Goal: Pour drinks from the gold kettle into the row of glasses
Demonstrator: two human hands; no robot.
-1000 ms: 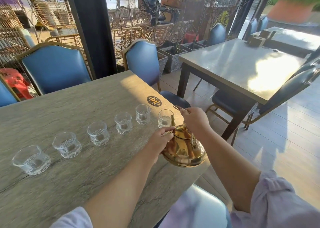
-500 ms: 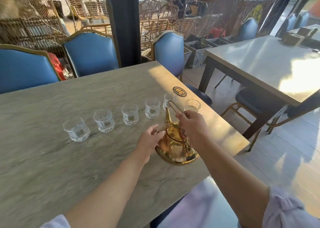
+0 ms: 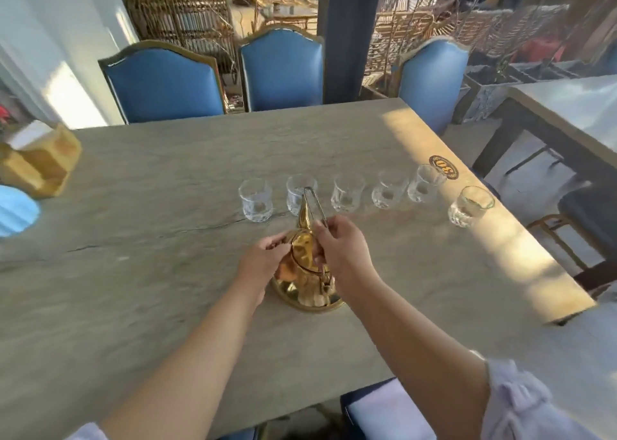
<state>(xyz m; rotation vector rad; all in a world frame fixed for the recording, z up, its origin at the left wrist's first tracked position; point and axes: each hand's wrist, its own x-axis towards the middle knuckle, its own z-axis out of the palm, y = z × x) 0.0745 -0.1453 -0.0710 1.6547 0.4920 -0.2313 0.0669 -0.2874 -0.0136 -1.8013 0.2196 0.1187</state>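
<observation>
Gold kettle (image 3: pixel 305 274): near the middle of the table's near half, just short of the row of glasses; whether its base rests on the table or hangs just above it cannot be told. Spout aims away, toward the second glass from the left.
Right hand (image 3: pixel 344 252): fingers closed around the thin wire handle (image 3: pixel 315 202), which stands up over the lid.
Left hand (image 3: pixel 262 261): fingertips pressed on the kettle's left shoulder by the lid, fingers bent; the palm hides that side of the body.
Row of glasses (image 3: pixel 347 193): six clear, upright; five close together, the sixth (image 3: pixel 470 206) apart at the right end, in sunlight. The spout and handle cover part of the second one (image 3: pixel 295 192). Contents too blurred to judge.
Table (image 3: pixel 150 272): grey stone-look top with a crack line on the left; a round sticker (image 3: pixel 443 167) near the far-right glasses, its print unreadable.
Left edge: a wooden holder (image 3: pixel 43 162) and a blue shape (image 3: pixel 15 209), both cut off and blurred.
Room: three blue chairs (image 3: pixel 282 69) behind the table, a dark pillar (image 3: pixel 347 35), wicker furniture beyond the glass, another table (image 3: pixel 574 106) to the right.
</observation>
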